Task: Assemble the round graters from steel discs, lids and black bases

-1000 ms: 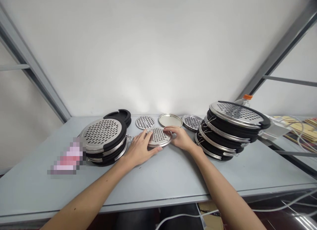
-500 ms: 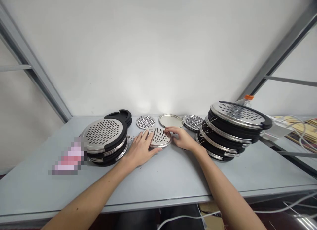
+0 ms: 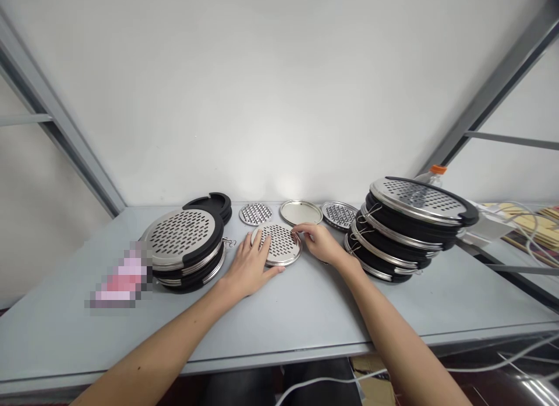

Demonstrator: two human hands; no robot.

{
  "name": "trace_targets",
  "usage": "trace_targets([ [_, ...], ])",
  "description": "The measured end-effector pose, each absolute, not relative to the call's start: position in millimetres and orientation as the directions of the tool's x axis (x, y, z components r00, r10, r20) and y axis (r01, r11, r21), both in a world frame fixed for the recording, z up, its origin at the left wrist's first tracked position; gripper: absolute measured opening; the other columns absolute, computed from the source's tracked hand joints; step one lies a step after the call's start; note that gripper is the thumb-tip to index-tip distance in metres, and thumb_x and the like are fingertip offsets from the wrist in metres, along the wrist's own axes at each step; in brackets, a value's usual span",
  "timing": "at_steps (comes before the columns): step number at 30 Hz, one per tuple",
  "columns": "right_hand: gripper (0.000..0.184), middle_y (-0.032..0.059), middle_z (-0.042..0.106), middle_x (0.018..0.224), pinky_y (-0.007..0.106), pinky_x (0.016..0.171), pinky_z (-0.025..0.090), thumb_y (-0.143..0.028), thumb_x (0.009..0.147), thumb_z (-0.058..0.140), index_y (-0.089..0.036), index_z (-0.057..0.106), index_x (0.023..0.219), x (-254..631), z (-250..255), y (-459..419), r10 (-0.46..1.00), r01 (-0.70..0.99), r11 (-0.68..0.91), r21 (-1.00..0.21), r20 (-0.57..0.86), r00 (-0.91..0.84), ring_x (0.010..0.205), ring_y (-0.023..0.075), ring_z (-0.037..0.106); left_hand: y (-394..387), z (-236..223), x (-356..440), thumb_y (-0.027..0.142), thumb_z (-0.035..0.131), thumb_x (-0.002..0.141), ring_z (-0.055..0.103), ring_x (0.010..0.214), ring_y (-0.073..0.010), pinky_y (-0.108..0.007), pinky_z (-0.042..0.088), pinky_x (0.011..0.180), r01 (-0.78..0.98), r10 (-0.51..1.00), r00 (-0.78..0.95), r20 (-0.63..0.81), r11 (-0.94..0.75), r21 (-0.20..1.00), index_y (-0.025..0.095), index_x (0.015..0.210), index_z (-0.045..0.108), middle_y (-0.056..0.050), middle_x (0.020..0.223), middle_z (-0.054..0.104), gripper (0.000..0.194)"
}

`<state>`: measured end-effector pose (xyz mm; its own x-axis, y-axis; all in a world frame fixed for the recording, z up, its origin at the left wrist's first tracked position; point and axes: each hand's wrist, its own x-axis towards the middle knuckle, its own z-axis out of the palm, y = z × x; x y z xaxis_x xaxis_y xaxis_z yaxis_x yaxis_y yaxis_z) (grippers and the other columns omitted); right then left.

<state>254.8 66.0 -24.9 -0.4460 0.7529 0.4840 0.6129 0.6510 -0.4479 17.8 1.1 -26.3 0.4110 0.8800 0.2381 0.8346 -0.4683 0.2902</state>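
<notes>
A round metal grater disc (image 3: pixel 283 251) with rows of slots lies on the table between my hands. My left hand (image 3: pixel 248 263) rests at its left side, fingers spread over the rim and top, thumb stretched along the near edge. With curled fingers, my right hand (image 3: pixel 319 243) grips the disc's right rim; its thumb is partly hidden. Behind lie a studded grater disc (image 3: pixel 255 214), a plain shallow metal lid (image 3: pixel 301 211) and another studded grater disc (image 3: pixel 338 214) with a rim.
On the left stands a stack of black-rimmed graters (image 3: pixel 183 237), with black rings (image 3: pixel 213 205) behind it. A taller leaning stack (image 3: pixel 406 231) with wire clasps is at right. An orange-capped bottle (image 3: pixel 437 172) stands behind it. A pixelated pink item (image 3: pixel 122 281) lies left.
The grater disc's slotted face now shows more fully, and its near edge looks slightly lower. My right fingers have curled more at its rim. My left hand stays on it.
</notes>
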Motion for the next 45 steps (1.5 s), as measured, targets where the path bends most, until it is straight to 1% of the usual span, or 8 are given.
trace_targets([
  [7,0.043,0.0063,0.071,0.102,0.036,0.087,0.051,0.002,0.074,0.043,-0.020,0.069,0.099,251.9,-21.5,62.6,0.759,0.609,0.646,-0.461,0.476,-0.445,0.095,0.0216,0.066,2.0,-30.0,15.8,0.062,0.050,0.083,0.013,0.141,-0.0403,-0.056,0.026,0.107,0.830,0.887,0.408,0.216,-0.459,0.318,0.016,0.143,0.030,-0.019,0.153,0.019,0.079],
  [11,0.039,0.0069,0.071,0.102,0.036,0.087,0.051,0.000,0.076,0.044,-0.020,0.069,0.098,249.7,-20.3,61.3,0.756,0.604,0.649,-0.463,0.483,-0.442,0.095,0.0212,0.065,1.0,-31.5,14.8,0.065,0.042,0.085,0.011,0.141,-0.0392,-0.057,0.024,0.108,0.819,0.890,0.409,0.204,-0.456,0.347,0.019,0.145,0.028,-0.017,0.155,0.017,0.077],
  [16,0.026,0.0104,0.067,0.112,0.040,0.093,0.048,-0.021,0.088,0.048,-0.019,0.067,0.106,242.5,-18.4,56.7,0.757,0.603,0.647,-0.467,0.493,-0.430,0.103,0.0237,0.063,0.9,-27.3,17.6,0.058,0.035,0.092,0.006,0.142,-0.0368,-0.056,0.020,0.110,0.825,0.888,0.373,0.270,-0.451,0.342,0.017,0.145,0.027,-0.017,0.156,0.012,0.068],
  [23,0.047,0.0159,0.052,0.135,0.046,0.105,0.039,-0.037,0.090,0.051,-0.016,0.051,0.132,232.1,-22.2,49.5,0.755,0.597,0.655,-0.463,0.430,-0.495,0.126,0.0271,0.049,4.7,-28.5,18.3,0.046,0.029,0.097,0.011,0.142,-0.0332,-0.053,0.019,0.111,0.858,0.903,0.360,0.233,-0.419,0.298,0.005,0.144,0.024,-0.025,0.152,0.016,0.063],
  [30,0.053,0.0183,0.042,0.144,0.048,0.108,0.035,-0.040,0.087,0.054,-0.016,0.049,0.134,230.0,-31.6,50.2,0.746,0.610,0.665,-0.431,0.357,-0.562,0.134,0.0303,0.038,6.7,-30.4,17.1,0.047,0.025,0.097,0.011,0.143,-0.0319,-0.052,0.020,0.111,0.868,0.906,0.389,0.170,-0.422,0.261,0.002,0.143,0.023,-0.026,0.151,0.017,0.064],
  [34,0.046,0.0175,0.051,0.136,0.047,0.105,0.038,-0.038,0.087,0.055,-0.015,0.055,0.127,226.9,-26.5,49.2,0.759,0.624,0.651,-0.432,0.384,-0.526,0.128,0.0297,0.046,6.0,-25.6,16.7,0.048,0.024,0.097,0.010,0.143,-0.0313,-0.051,0.018,0.112,0.869,0.905,0.402,0.135,-0.424,0.256,0.003,0.144,0.022,-0.024,0.152,0.015,0.065],
  [39,0.028,0.0119,0.068,0.107,0.042,0.094,0.046,-0.032,0.090,0.050,-0.016,0.063,0.110,223.1,-19.7,47.5,0.771,0.646,0.630,-0.431,0.447,-0.454,0.104,0.0249,0.061,4.8,-19.4,14.0,0.051,0.023,0.097,0.005,0.143,-0.0296,-0.048,0.015,0.113,0.861,0.897,0.437,0.062,-0.437,0.260,0.008,0.146,0.021,-0.020,0.155,0.009,0.066],
  [45,0.052,0.0194,0.048,0.139,0.047,0.108,0.034,-0.042,0.090,0.048,-0.011,0.049,0.132,221.5,-26.8,46.9,0.769,0.670,0.634,-0.386,0.407,-0.494,0.131,0.0293,0.042,4.2,-18.0,12.6,0.056,0.021,0.096,0.002,0.144,-0.0297,-0.048,0.011,0.114,0.840,0.879,0.475,0.039,-0.466,0.277,0.012,0.149,0.016,-0.015,0.156,0.005,0.069],
])
